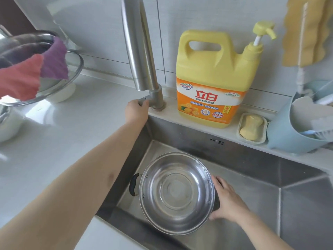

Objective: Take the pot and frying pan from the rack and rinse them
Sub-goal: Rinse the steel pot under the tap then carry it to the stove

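Starting at the far left, a red cloth (19, 79) and a purple cloth (55, 60) hang over the edge of a glass lid (75, 73) that rests on a white pot on the white counter (63, 141). Beside them, my left arm stretches across the counter, and my left hand (136, 110) is at the foot of the faucet (142, 56), fingers curled round the small handle (144, 101) that sticks out from its base. The steel spout rises from there and leans out of sight at the top.

Below it lies the steel sink (270, 186). The pot (177, 193) sits in the sink's left part, tipped so that its open mouth faces up toward me; its inside is bare shiny steel. One black side handle (133, 184) shows on its left. My right hand (227, 199) grips the pot at its right rim, over the other handle, thumb on the near side and fingers wrapped round the far edge.

On the ledge behind the sink stands a big yellow detergent jug (212, 78) with a pump top. Just right of it a bar of yellow soap (251, 127) lies in a pale dish, and next to that a light blue caddy (288, 136) holds brushes. A yellow cloth (306, 29) hangs on the tiled wall above it.
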Demonstrator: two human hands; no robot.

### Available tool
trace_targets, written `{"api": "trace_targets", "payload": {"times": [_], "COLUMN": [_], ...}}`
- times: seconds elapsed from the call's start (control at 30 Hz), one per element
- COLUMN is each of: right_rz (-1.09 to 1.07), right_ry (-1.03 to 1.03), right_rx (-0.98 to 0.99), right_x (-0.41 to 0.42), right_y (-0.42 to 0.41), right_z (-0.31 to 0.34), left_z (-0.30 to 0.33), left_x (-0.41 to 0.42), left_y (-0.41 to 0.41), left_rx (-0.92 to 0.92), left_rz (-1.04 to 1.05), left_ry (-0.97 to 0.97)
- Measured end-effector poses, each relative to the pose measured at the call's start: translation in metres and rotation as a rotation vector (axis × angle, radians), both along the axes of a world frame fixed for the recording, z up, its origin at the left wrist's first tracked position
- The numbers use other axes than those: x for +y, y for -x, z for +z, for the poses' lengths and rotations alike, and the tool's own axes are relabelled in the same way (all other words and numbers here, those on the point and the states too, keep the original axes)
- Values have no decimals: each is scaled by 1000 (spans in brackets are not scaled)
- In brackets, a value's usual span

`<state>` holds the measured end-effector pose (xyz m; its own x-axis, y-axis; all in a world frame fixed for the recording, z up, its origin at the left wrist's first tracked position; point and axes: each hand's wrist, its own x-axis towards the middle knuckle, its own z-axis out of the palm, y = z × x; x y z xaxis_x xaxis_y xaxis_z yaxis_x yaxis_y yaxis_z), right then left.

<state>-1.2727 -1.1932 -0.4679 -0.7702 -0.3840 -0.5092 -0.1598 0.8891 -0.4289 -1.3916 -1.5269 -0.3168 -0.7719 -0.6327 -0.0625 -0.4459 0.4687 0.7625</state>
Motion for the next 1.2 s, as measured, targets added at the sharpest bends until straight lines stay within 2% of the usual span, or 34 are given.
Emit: {"api": "trace_targets", "payload": {"times": [0.2, 0.4, 0.63, 0.8, 0.87, 1.07, 1.13, 1.2], "right_rz": [8, 19, 27, 32, 32, 25, 22, 14], "right_ry": [-6, -14, -15, -7, 6, 40, 54, 84], "right_rx": [4, 5, 8, 9, 10, -10, -20, -39], "right_x": [1, 2, 2, 2, 2, 3, 4, 6], "right_y": [2, 3, 4, 4, 5, 6, 6, 6], "right_z": [-4, -6, -9, -7, -7, -8, -10, -13], "left_z": [1, -9, -17, -35, -64, -124, -130, -135], "left_x": [-7, -21, -24, -9, -12, -17, -18, -20], "left_y": [0, -2, -2, -42, -79, -174, -180, -175], "left_rx": [-23, 33, 51, 33, -94, -740, -900, -972], "left_rz": [-40, -83, -95, -90, -215, -775, -872, -897], "left_ry": [50, -61, -80, -54, 18, 325, 442, 495]}}
